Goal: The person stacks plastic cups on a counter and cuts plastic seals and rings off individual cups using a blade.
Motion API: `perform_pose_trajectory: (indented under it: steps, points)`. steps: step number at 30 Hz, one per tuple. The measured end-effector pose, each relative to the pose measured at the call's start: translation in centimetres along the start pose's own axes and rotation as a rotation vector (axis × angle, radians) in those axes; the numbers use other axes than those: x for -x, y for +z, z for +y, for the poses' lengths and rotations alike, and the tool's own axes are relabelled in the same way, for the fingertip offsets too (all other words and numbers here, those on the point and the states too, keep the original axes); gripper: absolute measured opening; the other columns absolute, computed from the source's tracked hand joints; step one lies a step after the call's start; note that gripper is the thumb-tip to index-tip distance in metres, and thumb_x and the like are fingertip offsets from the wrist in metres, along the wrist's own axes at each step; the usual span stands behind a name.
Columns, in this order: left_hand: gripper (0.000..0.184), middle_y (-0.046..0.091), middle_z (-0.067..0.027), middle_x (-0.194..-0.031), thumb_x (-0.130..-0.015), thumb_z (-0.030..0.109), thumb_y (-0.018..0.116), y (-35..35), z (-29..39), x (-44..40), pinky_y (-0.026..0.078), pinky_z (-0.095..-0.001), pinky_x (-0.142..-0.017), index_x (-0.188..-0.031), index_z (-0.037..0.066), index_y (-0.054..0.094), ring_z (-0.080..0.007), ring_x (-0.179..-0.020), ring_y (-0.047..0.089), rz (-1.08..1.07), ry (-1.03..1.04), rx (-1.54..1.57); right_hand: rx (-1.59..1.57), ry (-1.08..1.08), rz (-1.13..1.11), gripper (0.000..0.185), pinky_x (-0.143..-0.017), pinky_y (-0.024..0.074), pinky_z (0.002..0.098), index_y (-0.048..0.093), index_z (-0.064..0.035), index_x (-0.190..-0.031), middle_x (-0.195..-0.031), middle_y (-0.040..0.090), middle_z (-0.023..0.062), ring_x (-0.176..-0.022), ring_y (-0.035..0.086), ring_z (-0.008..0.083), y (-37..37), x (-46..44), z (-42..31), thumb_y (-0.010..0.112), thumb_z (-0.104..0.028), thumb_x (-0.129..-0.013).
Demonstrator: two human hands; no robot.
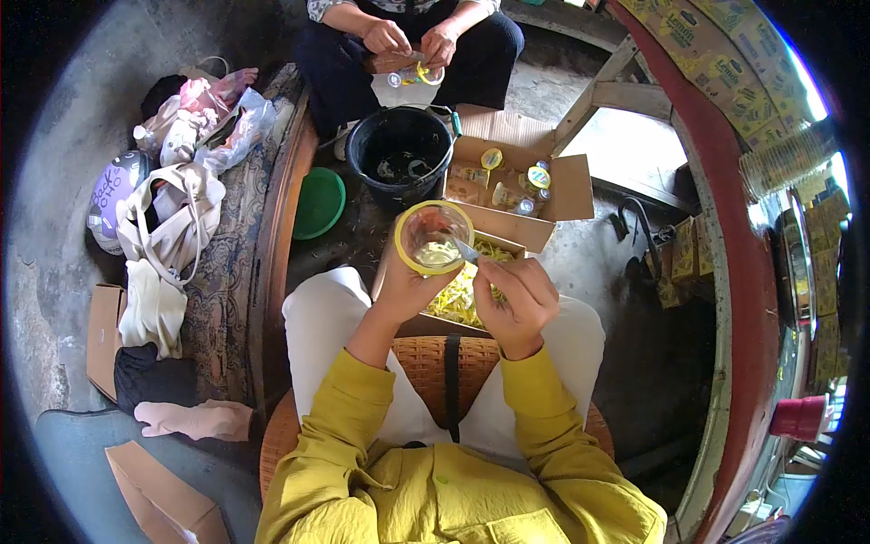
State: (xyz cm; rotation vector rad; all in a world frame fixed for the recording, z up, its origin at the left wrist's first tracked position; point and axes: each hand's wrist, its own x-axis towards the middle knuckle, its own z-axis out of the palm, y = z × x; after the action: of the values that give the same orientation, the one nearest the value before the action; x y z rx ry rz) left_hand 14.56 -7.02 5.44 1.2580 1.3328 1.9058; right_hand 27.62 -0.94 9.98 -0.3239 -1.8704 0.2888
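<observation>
Wrapped round a clear plastic cup with a yellow rim [400, 243], my left hand [404, 288] holds it tilted, its open mouth toward me. My right hand [521, 304] pinches a small pointed metal blade [467, 252], whose tip meets the cup's rim on the right side. Something pale shows at the bottom of the cup. Directly beneath both hands, a cardboard box [426, 324] holds many thin yellow strips [460, 297], partly hidden by my hands.
A black bucket [385, 186] stands ahead, beside a cardboard box [573, 186] of several lidded cups. A green round lid [319, 204] lies left of it. Opposite sits a person whose hands [412, 41] hold a yellow ring and cup. Bags [177, 218] and a helmet [116, 199] lie left.
</observation>
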Motion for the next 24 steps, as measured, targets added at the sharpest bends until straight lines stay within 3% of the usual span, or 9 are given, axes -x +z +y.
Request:
perform_pose_trajectory:
  steps: [2, 14, 20, 24]
  points:
    - [0.062, 0.047, -0.0089, -0.107, -0.066, 0.003, 0.071, -0.37, 0.09, -0.12, 0.039, -0.0303, -0.088, -0.117, 0.003, 0.036, -0.0171, -0.101, 0.047, 0.007, 0.047, -0.131, 0.025, -0.028, -0.049, 0.026, -0.049, 0.0443, 0.0276, 0.065, -0.0025, -0.08, -0.069, 0.06, 0.0059, -0.055, 0.054, 0.0191, -0.08, -0.05, 0.08, 0.065, 0.008, -0.056]
    - [0.064, 0.051, -0.0093, -0.103, -0.062, 0.011, 0.076, -0.57, 0.69, -0.21, 0.041, -0.0293, -0.085, -0.114, 0.002, 0.04, -0.0177, -0.096, 0.051, 0.01, 0.031, -0.23, 0.086, 0.044, -0.092, 0.022, -0.05, 0.0442, 0.0258, 0.064, -0.0009, -0.077, -0.067, 0.06, 0.0082, -0.056, 0.056, 0.0202, 0.14, 0.29, 0.7, 0.066, 0.01, -0.058]
    - [0.063, 0.049, -0.0101, -0.105, -0.063, 0.013, 0.075, -0.23, 0.23, -0.04, 0.041, -0.0305, -0.085, -0.114, 0.001, 0.041, -0.0185, -0.098, 0.05, 0.03, -0.011, -0.135, -0.118, 0.361, -0.001, 0.016, -0.052, 0.0454, 0.025, 0.062, 0.0003, -0.076, -0.066, 0.059, 0.0096, -0.056, 0.058, 0.0177, 0.9, 0.74, 0.3, 0.066, 0.006, -0.063]
    - [0.061, 0.047, -0.0101, -0.107, -0.065, 0.011, 0.074, -0.04, 0.43, -0.11, 0.041, -0.0309, -0.086, -0.114, 0.001, 0.04, -0.0183, -0.099, 0.05, 0.016, -0.009, -0.091, -0.147, 0.425, 0.021, 0.013, -0.052, 0.0457, 0.0243, 0.061, 0.0007, -0.075, -0.066, 0.06, 0.0098, -0.057, 0.059, 0.0168, 0.77, 0.72, -0.01, 0.066, 0.006, -0.064]
